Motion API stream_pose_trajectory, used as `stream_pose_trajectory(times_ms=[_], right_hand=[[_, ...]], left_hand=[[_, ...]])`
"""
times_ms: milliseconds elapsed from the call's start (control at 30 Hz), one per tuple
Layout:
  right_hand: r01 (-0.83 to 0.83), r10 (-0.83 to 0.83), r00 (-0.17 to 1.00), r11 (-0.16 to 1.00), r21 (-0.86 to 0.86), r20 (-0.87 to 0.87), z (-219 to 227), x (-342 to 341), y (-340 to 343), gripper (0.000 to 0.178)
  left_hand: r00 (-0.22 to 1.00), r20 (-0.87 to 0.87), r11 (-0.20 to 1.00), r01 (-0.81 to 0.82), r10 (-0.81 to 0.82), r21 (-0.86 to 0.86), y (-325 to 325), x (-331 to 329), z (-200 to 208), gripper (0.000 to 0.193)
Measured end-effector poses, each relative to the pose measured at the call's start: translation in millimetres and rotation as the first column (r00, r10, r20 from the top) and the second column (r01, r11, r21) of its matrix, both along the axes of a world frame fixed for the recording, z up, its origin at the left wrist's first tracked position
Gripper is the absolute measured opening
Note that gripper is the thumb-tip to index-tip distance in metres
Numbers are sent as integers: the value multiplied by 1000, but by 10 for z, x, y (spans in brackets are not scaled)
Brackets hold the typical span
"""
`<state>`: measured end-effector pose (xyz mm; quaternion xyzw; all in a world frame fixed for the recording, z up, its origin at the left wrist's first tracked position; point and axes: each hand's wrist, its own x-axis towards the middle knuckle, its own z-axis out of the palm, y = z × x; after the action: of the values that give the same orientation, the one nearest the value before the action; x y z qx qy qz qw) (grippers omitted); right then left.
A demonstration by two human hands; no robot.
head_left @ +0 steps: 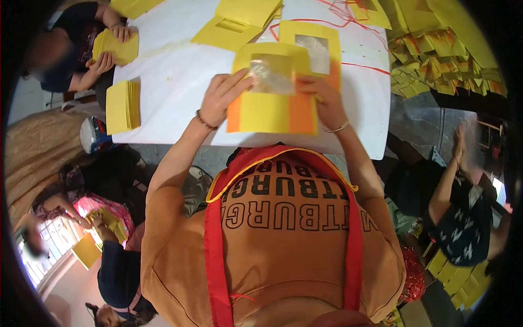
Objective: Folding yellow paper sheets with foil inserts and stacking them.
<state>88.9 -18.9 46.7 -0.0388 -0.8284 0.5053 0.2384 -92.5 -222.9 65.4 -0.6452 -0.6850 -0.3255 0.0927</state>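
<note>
The left hand [220, 95] and the right hand [326, 102] are pinching a yellow paper bag [271, 106] by its 9 and 3 o'clock edges; the fingers are lying on the front beside a clear window [272, 71], while the thumbs are not showing plainly; the bag is hovering or resting over the near, 6 o'clock edge of the white tabletop [169, 76], and I cannot tell which. Its window and its orange side panels [300, 113] are already sitting in place, so this piece is seemingly well along; no red string is showing on it. A second windowed bag [321, 52] is lying partly behind it, toward 2 o'clock, looking about equally advanced; red strings [366, 67] are trailing near that one. Plainer yellow pieces are apparently remaining: folded sheets [218, 35] are lying toward 11 o'clock, and a neat stack [122, 109] is standing at 9 o'clock; toward 10 o'clock a co-worker's hands [101, 64] are gripping a yellow bundle [117, 49]; toward 3 o'clock a heap of yellow-and-orange pieces [436, 52] is lying, its stage unclear.
</note>
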Motion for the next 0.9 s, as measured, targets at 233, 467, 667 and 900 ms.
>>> stream_pose_trajectory(times_ms=[233,467,667,900], right_hand=[[-80,85,995,993,-84,52,-442,-334,-960,13],[-213,214,942,977,-34,257,-622,-279,-994,22],[-138,103,914,989,61,393,-516,-368,-992,18],[225,-153,798,973,-52,583,-477,-663,-1073,33]], left_hand=[[978,119,966,-145,172,-212,-1165,17,-537,46],[964,158,919,-143,213,-369,-1401,84,-617,40],[746,610,940,-61,267,-336,-1369,3,-673,24],[377,685,779,-216,623,-589,-1104,-143,-661,24]])
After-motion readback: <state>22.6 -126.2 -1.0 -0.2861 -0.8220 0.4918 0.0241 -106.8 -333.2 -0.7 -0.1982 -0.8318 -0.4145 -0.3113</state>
